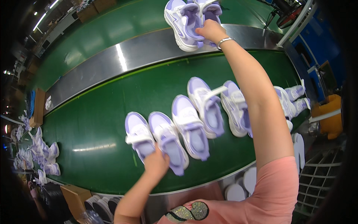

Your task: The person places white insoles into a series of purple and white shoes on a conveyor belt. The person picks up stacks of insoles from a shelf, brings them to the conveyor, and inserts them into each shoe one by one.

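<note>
At the far side, my right hand [213,31] pinches a pair of white and lavender sneakers [185,25] by their inner collars, over the metal rail. My left hand [156,162] is closed at the heels of two more sneakers, a left one [138,130] and a right one [166,138], standing side by side on the green belt. To their right stands another pair, one sneaker [186,115] slightly nearer than its mate [203,99], whose strap sticks up. Behind my right forearm a further sneaker [233,106] is partly hidden.
The green conveyor belt [93,119] runs across, edged by a metal rail [100,61]. More sneakers [52,158] lie at the belt's left end, others [292,100] at its right. White insole-shaped pieces [235,192] and a cardboard box [75,198] sit below the near edge. A fan [289,15] stands far right.
</note>
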Demonstrator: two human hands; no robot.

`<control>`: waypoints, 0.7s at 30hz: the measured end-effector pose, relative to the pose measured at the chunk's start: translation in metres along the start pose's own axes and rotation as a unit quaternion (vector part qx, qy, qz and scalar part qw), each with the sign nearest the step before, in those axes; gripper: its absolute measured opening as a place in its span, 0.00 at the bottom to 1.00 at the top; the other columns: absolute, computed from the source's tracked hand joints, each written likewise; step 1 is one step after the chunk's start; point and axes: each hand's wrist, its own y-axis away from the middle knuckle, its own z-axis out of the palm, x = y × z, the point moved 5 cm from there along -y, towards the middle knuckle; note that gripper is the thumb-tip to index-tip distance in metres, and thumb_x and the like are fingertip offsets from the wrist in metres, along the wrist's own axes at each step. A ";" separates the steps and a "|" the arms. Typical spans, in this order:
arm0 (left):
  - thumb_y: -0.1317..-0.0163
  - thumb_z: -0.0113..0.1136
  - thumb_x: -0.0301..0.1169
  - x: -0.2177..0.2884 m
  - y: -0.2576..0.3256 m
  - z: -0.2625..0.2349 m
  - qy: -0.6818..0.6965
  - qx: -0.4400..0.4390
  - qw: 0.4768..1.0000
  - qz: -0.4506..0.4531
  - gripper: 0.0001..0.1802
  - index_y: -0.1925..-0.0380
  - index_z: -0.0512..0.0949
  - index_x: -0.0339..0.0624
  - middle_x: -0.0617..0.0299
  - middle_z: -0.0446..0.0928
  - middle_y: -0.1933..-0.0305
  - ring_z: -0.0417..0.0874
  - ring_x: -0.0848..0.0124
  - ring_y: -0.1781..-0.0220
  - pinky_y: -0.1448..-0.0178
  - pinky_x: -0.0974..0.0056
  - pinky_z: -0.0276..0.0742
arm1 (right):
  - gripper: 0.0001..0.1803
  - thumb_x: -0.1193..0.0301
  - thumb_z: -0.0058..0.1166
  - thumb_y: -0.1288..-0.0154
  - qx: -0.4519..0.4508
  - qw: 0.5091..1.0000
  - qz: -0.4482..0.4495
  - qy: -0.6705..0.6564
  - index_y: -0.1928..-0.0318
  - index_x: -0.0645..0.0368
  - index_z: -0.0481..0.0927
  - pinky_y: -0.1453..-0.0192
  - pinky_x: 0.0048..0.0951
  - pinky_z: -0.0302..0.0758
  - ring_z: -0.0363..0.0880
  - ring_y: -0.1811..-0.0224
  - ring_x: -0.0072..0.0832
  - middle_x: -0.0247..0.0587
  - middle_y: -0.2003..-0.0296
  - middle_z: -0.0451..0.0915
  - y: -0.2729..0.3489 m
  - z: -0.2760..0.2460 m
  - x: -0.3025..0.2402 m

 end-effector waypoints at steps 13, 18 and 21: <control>0.52 0.51 0.34 0.003 -0.004 0.013 0.008 0.035 0.998 -0.047 0.16 0.66 0.67 0.35 0.43 0.73 0.78 0.75 0.47 0.76 0.68 0.49 0.70 | 0.20 0.56 0.43 0.47 0.131 0.984 -0.120 -0.002 0.61 0.56 0.77 0.42 0.45 0.56 0.66 0.50 0.39 0.43 0.58 0.74 -0.010 0.071 0.029; 0.51 0.48 0.33 -0.004 -0.004 0.011 -0.017 0.050 0.997 -0.050 0.17 0.63 0.65 0.33 0.40 0.73 0.75 0.75 0.45 0.72 0.65 0.47 0.69 | 0.18 0.62 0.50 0.49 0.039 0.968 -0.227 -0.097 0.61 0.61 0.75 0.52 0.37 0.67 0.71 0.59 0.45 0.50 0.63 0.75 0.138 0.007 0.051; 0.50 0.47 0.34 -0.007 -0.004 0.011 -0.028 0.062 0.996 -0.049 0.21 0.59 0.63 0.32 0.39 0.74 0.72 0.75 0.45 0.69 0.62 0.48 0.68 | 0.13 0.67 0.48 0.47 0.014 0.974 -0.187 -0.125 0.63 0.62 0.75 0.55 0.33 0.69 0.72 0.60 0.41 0.47 0.64 0.75 0.228 -0.039 0.092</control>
